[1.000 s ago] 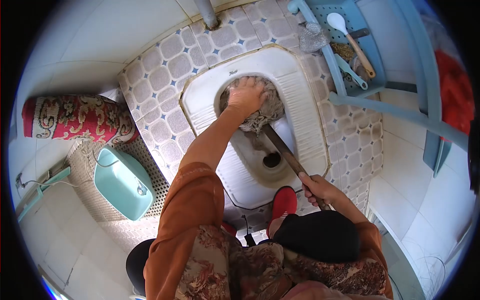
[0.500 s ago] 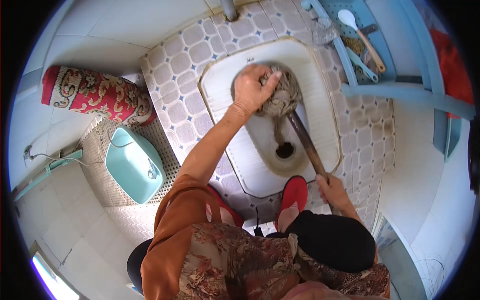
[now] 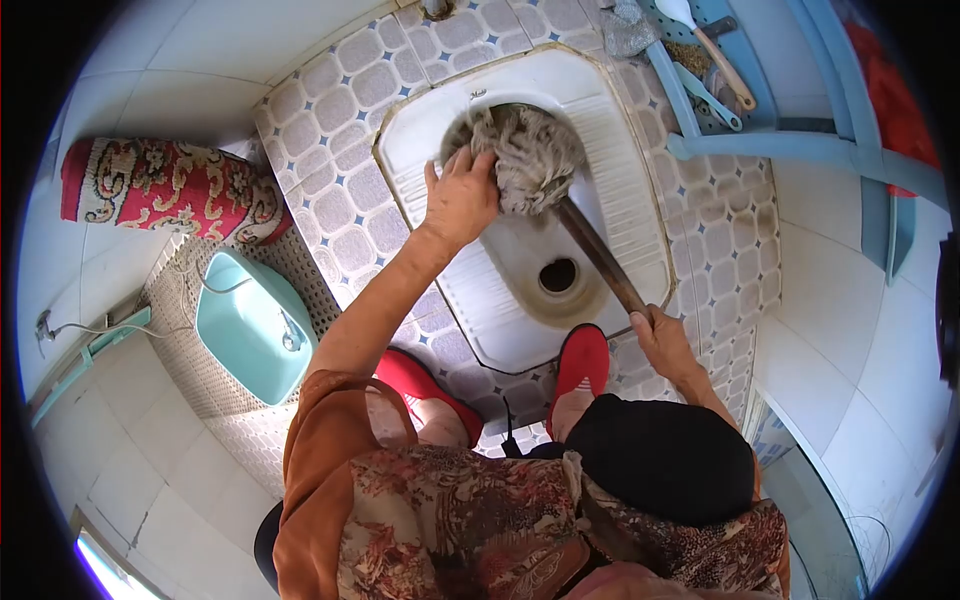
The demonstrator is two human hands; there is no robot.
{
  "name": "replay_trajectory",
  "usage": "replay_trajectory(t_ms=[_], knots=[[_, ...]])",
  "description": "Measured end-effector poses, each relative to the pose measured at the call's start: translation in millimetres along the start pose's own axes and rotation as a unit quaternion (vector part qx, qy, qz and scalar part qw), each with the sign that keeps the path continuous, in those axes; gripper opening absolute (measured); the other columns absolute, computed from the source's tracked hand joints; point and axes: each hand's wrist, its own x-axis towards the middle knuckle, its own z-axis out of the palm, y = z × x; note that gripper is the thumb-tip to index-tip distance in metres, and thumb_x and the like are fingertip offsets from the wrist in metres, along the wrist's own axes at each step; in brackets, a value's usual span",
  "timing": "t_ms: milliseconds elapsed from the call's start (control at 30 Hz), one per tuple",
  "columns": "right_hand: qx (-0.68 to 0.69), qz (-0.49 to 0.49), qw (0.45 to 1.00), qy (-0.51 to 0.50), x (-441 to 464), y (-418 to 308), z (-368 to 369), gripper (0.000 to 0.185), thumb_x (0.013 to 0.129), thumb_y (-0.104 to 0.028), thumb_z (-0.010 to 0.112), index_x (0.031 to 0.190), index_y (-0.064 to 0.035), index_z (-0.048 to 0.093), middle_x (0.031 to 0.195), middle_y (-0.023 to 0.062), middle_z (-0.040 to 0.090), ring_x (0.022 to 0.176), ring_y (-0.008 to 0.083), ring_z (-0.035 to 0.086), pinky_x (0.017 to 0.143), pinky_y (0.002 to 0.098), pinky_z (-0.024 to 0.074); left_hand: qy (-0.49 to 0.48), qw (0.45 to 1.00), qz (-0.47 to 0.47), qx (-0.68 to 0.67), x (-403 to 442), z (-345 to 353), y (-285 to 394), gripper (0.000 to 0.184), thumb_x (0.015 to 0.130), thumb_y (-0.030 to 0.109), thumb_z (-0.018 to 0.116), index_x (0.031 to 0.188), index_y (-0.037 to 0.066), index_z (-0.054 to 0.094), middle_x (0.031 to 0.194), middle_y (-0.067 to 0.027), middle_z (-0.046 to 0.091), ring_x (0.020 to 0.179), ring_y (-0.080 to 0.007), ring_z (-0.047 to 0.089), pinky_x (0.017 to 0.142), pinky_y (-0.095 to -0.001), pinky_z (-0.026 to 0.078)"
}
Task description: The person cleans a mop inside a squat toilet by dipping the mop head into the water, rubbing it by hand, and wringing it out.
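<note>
A grey string mop (image 3: 540,160) rests with its bunched head over the white squat toilet (image 3: 500,320). Its dark wooden handle slants down to the right. My right hand (image 3: 664,345) is closed around the lower part of that handle. At the left edge of the mop head is my left hand (image 3: 462,203), palm down with fingers apart, its fingertips against the strands. The strands partly hide those fingertips. Below the mop head, the toilet's drain hole (image 3: 558,275) shows.
A turquoise basin (image 3: 255,335) stands at the left, below a rolled red patterned rug (image 3: 175,190). At the upper right, a blue rack (image 3: 770,145) holds a white spoon (image 3: 715,50) with a wooden handle. My red shoes (image 3: 580,365) are at the toilet's near edge.
My left hand has moved from on top of the mop head to its left side, fingers spreading. The strands hang looser, and the drain hole is no longer partly covered by them.
</note>
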Motion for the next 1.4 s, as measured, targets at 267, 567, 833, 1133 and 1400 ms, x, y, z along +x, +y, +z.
replay_trajectory(t_ms=[267,567,833,1133,1400], knots=[[-0.132,0.032,0.99,-0.028,-15,4,9,0.056,0.097,-0.049,0.058,0.085,0.0053,0.061,0.073,0.0316,0.062,0.074,0.0512,0.063,0.067,0.0551,0.0503,-0.02,0.992,-0.091,-0.09,29,20,-1,0.058,0.089,0.039,0.063,0.136,0.007,0.054,0.136,-0.0301,0.05,0.131,-0.0464,0.043,0.111,-0.0478,0.036],[-0.139,0.085,0.983,-0.089,-3,5,-1,0.06,0.097,-0.051,0.056,0.085,0.0068,0.065,0.076,0.0313,0.065,0.077,0.0492,0.065,0.069,0.0534,0.0517,-0.214,0.961,-0.166,0.062,64,81,37,0.11,0.074,0.078,0.062,0.16,0.03,0.012,0.161,-0.0249,0.016,0.147,-0.0472,0.018,0.109,-0.0701,0.025],[-0.003,0.21,0.95,-0.23,54,-35,-6,0.071,0.1,-0.058,0.045,0.09,0.0093,0.066,0.072,0.0265,0.066,0.072,0.0438,0.066,0.07,0.0484,0.0525,-0.271,0.959,-0.076,0.04,115,83,-9,0.106,0.075,0.07,0.067,0.153,0.009,0.029,0.144,-0.0234,0.046,0.136,-0.0381,0.043,0.111,-0.0595,0.031],[-0.042,0.088,0.986,-0.133,36,-12,20,0.07,0.099,-0.059,0.046,0.089,0.0078,0.065,0.077,0.03,0.066,0.079,0.0476,0.066,0.074,0.0516,0.0519,-0.226,0.97,-0.091,-0.015,119,68,-6,0.081,0.077,0.06,0.07,0.134,0.006,0.049,0.111,-0.0209,0.069,0.104,-0.0387,0.066,0.101,-0.0506,0.042],[-0.083,0.042,0.995,-0.041,17,-13,28,0.063,0.097,-0.056,0.051,0.089,0.0059,0.061,0.077,0.0315,0.065,0.08,0.0489,0.066,0.072,0.0553,0.0515,0.082,0.989,0.069,-0.103,66,9,19,0.058,0.058,0.025,0.082,0.11,0.009,0.061,0.101,-0.0114,0.066,0.102,-0.0325,0.061,0.095,-0.0449,0.038]])
